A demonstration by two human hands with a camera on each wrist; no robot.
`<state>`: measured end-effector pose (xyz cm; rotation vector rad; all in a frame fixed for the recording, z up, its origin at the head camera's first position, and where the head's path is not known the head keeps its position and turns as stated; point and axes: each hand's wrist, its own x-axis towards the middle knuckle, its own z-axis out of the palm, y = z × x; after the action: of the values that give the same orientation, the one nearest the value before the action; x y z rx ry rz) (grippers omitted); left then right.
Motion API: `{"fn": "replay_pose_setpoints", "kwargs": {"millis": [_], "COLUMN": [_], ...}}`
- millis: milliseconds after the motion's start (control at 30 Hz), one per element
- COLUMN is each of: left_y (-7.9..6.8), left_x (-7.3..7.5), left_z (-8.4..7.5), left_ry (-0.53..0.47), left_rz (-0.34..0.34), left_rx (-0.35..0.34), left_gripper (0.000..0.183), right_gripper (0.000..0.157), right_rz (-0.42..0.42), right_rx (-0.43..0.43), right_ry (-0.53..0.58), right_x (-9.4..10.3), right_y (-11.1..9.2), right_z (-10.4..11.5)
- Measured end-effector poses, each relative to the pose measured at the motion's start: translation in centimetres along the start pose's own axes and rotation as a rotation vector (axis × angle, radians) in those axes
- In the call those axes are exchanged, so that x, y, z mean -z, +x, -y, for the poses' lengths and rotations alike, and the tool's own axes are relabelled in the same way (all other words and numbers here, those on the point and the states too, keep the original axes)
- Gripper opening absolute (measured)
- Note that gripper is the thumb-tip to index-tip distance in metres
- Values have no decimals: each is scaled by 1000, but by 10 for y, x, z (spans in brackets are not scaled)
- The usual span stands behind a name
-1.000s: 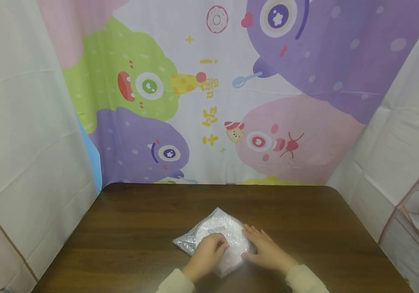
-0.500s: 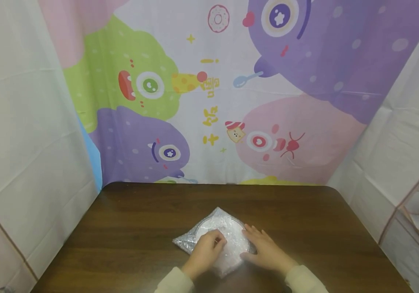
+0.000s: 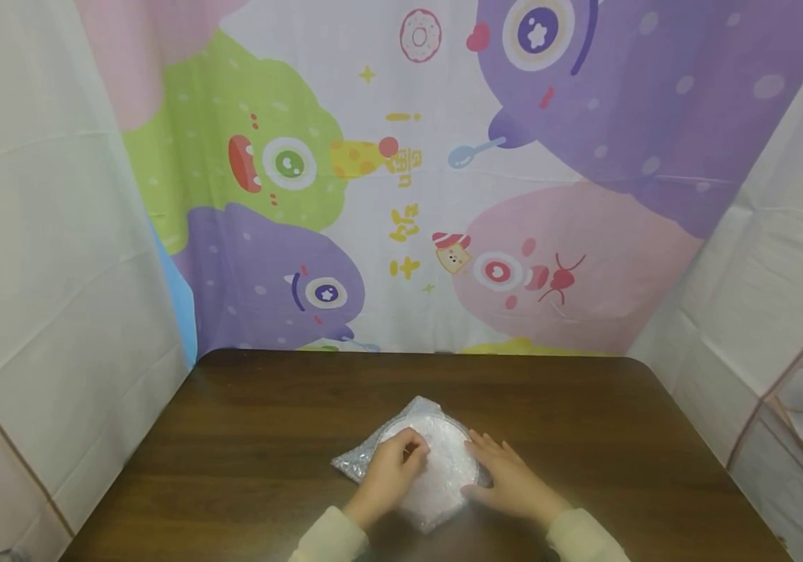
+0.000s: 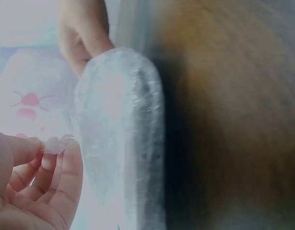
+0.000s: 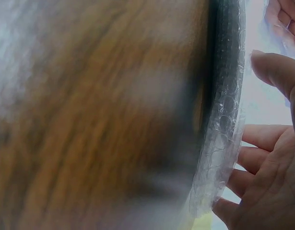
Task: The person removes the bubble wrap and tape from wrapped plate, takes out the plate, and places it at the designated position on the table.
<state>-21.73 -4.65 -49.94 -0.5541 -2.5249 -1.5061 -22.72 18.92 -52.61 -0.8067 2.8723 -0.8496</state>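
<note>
A flat round white object [image 3: 446,472] lies on the table in clear bubble wrap [image 3: 355,462], whose pointed corners stick out at the left and back. My left hand [image 3: 390,472] is above the left part of the round object. In the left wrist view, its thumb and fingertips pinch a crumpled bit of clear plastic, apparently the wrap's flap. My right hand [image 3: 509,476] rests against the right rim. The right wrist view has its extended fingers [image 5: 255,158] touching the wrapped edge, with the thumb [image 5: 272,69] apart from them. What kind of object the wrap covers cannot be told.
The dark brown wooden table [image 3: 261,437] reaches to a cartoon-printed curtain [image 3: 401,312] at the back. Pale cloth panels hang at the left [image 3: 43,273] and right [image 3: 731,297].
My left hand has moved slightly away from me and to the left, with the pinched plastic. The wrap over the white face has shifted. My right hand stays in place.
</note>
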Motion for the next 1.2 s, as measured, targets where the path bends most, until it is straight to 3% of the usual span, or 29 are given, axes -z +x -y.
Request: {"fn": "replay_pose_setpoints", "kwargs": {"millis": [267, 400, 633, 933, 1200], "left_y": [6, 9, 17, 29, 39], "left_x": [14, 24, 46, 73, 85], "left_z": [-11, -15, -17, -11, 1], "left_ry": [-126, -168, -264, -285, -360], "left_rz": [11, -12, -124, -246, -341], "left_rx": [69, 68, 85, 109, 207], "left_gripper": [12, 12, 11, 11, 15], "right_gripper": [75, 75, 76, 76, 77], "right_rz": [0, 4, 19, 17, 28], "right_rx": [2, 0, 2, -1, 1], "right_ry": [7, 14, 12, 3, 12], "right_x": [1, 1, 1, 1, 1], "right_y": [-1, -1, -1, -1, -2], "right_z": [-1, 0, -1, -2, -1]}}
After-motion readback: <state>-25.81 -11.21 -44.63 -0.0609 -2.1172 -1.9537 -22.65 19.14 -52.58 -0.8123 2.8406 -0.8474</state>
